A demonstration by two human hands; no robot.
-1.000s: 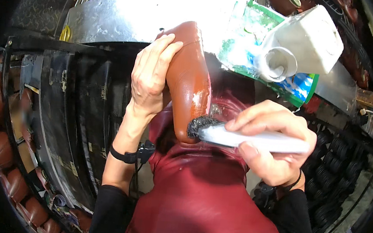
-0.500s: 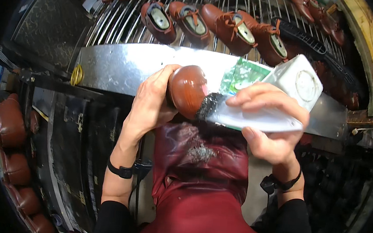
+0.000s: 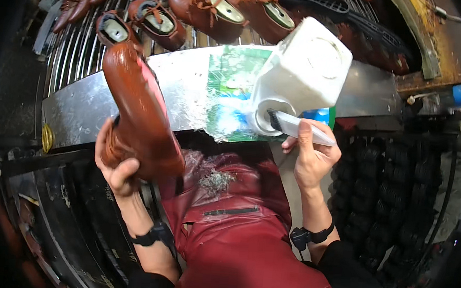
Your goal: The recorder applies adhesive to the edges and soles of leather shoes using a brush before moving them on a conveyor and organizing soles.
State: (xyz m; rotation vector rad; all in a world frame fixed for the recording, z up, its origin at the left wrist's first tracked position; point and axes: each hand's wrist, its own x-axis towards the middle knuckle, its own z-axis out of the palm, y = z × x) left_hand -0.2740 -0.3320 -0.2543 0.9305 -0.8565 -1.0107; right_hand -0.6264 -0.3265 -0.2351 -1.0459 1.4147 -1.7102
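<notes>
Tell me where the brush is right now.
In the head view, right of centre, the white-handled brush is held in the right hand, its dark bristles poked into the round opening of the tilted white plastic jug above the metal shelf.

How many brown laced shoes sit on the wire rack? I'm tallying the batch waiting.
4 clearly: one at the rack's left, one beside it, one in the middle, one to its right. More at the top-left edge are cut off. Another is in the left hand.

Left hand (image 3: 114,168) grips brown shoe (image 3: 140,118); right hand (image 3: 311,160) dips brush (image 3: 296,128) into white container (image 3: 303,76).
</notes>
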